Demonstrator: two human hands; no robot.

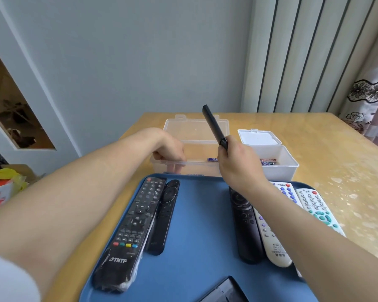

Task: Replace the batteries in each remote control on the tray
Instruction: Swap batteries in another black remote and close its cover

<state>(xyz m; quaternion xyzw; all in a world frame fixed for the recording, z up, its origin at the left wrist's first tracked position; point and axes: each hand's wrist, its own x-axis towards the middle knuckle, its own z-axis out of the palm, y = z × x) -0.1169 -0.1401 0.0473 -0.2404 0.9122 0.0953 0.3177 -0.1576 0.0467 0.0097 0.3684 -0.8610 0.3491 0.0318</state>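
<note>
A blue tray (194, 216) carries a plastic-wrapped black THTF remote (130, 225), a slim black remote (165, 214), a dark remote (244, 225) and two white remotes (271, 238) (318, 211). My right hand (238, 165) grips the lower end of a thin black remote (213, 125), raised and tilted over the boxes. My left hand (169, 152) reaches into the clear plastic box (192, 165), fingers curled downward behind its front wall; what they hold is hidden. A battery (212, 159) lies in that box. The white box (280, 165) contains several batteries (267, 161).
A black flat part (224, 289) lies at the tray's near edge. Both boxes stand with lids open just behind the tray on the wooden table (327, 149). A radiator (303, 53) and curtain (367, 101) are at the back right; a cardboard box (7, 182) is left of the table.
</note>
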